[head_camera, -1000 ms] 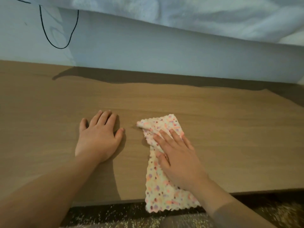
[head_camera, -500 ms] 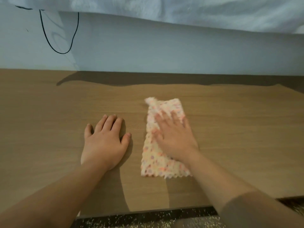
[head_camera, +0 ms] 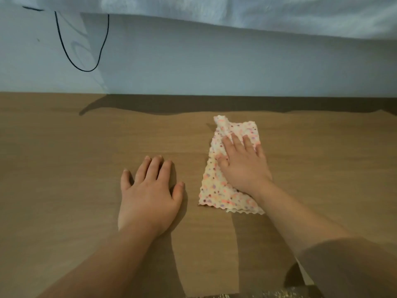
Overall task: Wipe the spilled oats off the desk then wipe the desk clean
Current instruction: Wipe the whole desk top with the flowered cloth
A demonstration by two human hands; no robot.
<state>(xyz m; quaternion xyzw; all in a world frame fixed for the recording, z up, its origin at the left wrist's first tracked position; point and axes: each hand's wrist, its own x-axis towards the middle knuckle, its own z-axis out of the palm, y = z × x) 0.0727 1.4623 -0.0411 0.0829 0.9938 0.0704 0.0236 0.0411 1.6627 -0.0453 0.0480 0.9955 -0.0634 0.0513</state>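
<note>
Cloth pushed farther back under right hand.

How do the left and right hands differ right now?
The left hand lies on bare desk; the right hand presses on the spotted cloth. The right hand reaches farther toward the wall than the left. Both lie flat, palm down, fingers extended, gripping nothing.
</note>
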